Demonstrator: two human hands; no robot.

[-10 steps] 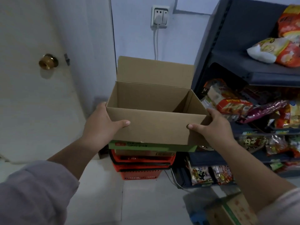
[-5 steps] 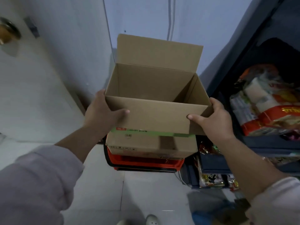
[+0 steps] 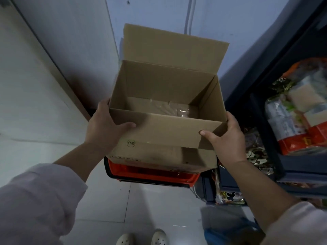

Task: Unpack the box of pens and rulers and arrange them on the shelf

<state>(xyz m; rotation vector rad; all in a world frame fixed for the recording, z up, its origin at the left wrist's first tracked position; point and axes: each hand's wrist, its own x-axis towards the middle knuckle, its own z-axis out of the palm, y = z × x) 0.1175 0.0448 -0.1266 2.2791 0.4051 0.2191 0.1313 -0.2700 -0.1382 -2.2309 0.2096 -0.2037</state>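
An open brown cardboard box [image 3: 164,131] sits in the middle of the head view, its flaps up. Inside I see only its bare taped bottom; no pens or rulers show. My left hand [image 3: 104,128] grips the box's left near corner, thumb across the front flap. My right hand [image 3: 226,138] grips the right near corner, thumb on the front flap. The box rests on or just above another cardboard box [image 3: 159,160] below it. The dark shelf unit [image 3: 265,96] stands at the right.
Red plastic baskets [image 3: 152,174] lie stacked under the lower box. Snack packets [image 3: 297,110] fill the dark shelves at right. A white door [image 3: 26,85] is on the left, a wall with a cable behind. My shoes [image 3: 141,238] stand on the tiled floor.
The box has come down toward the lower box and baskets while my view tipped downward. The box's bottom now shows. Both hands keep the same grip.
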